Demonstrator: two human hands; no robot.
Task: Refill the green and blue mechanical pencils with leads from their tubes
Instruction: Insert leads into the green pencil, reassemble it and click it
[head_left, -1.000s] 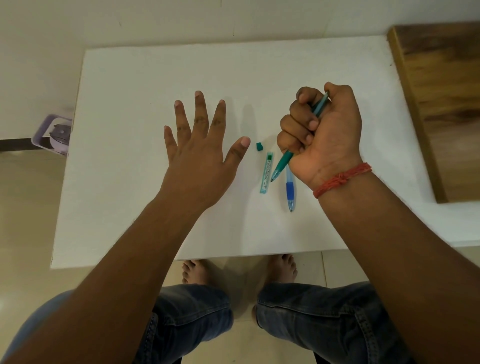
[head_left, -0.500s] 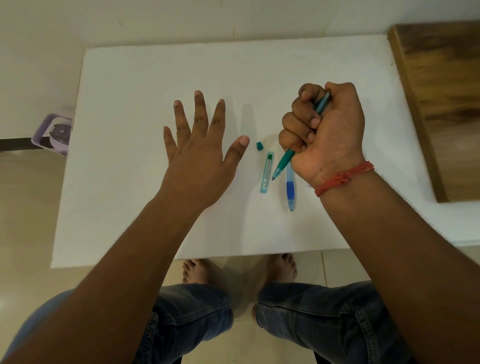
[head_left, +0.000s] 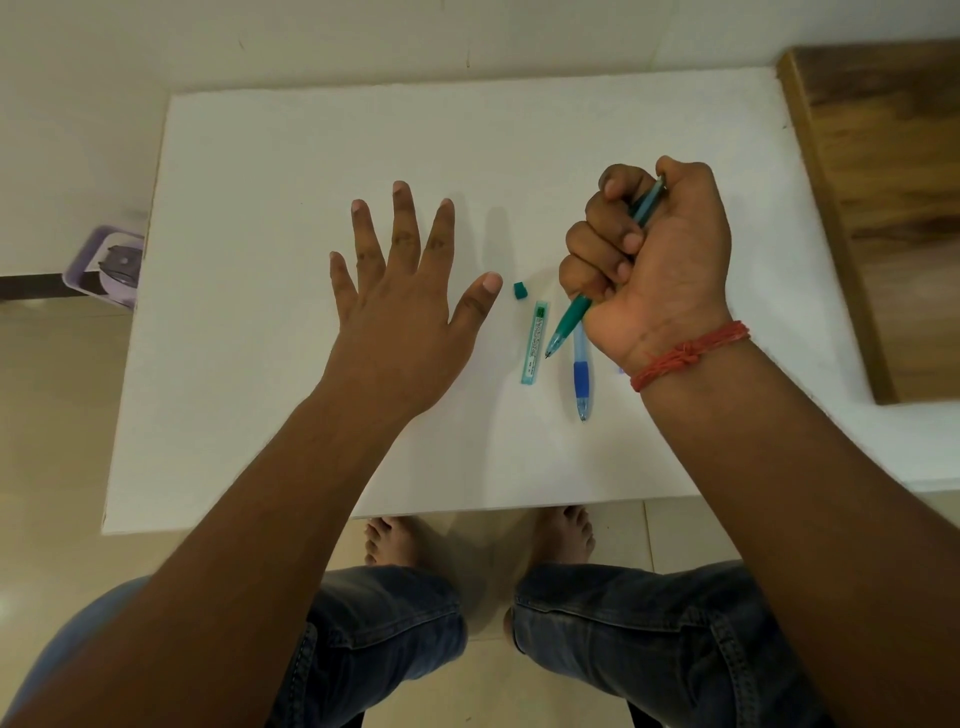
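My right hand (head_left: 660, 270) is closed in a fist around the green mechanical pencil (head_left: 569, 325), which slants tip-down toward me above the white table (head_left: 311, 156). The thumb sits on the pencil's upper end. Flat on the table under the fist lies the blue mechanical pencil (head_left: 581, 379), its upper part hidden by my hand. A green lead tube (head_left: 535, 343) lies just left of it, and its small green cap (head_left: 520, 290) rests apart near the tube's far end. My left hand (head_left: 405, 312) hovers to the left, fingers spread, holding nothing. A blue lead tube is not in sight.
A wooden surface (head_left: 883, 208) adjoins the table's right side. A purple container (head_left: 106, 265) stands on the floor at the left. My knees and bare feet show below the table's near edge.
Almost nothing differs; my right fist with the green pencil shifted only slightly, and my left hand stays spread in place.
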